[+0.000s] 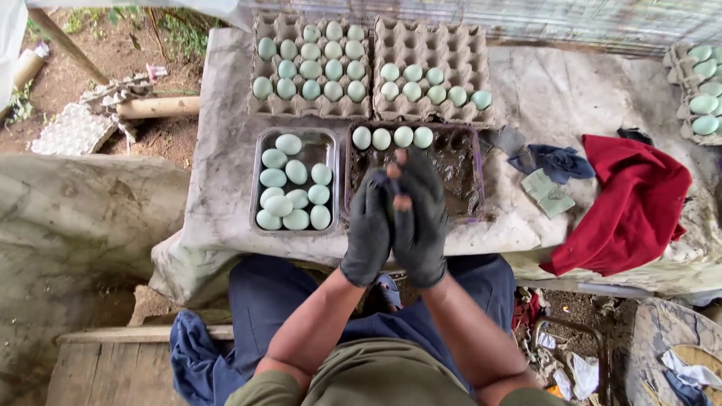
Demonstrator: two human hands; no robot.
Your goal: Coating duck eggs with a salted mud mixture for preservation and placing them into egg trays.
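Small object pressed between both gloved hands [396, 218], mostly hidden, above muddy tray's [466, 169] near edge

I sit outside in soft daylight. In front of me is a low table [226, 150] with a pale, stained cover. Brown dirt ground [98, 68] with some green weeds lies to my left. A wooden plank [98, 368] is by my leg.
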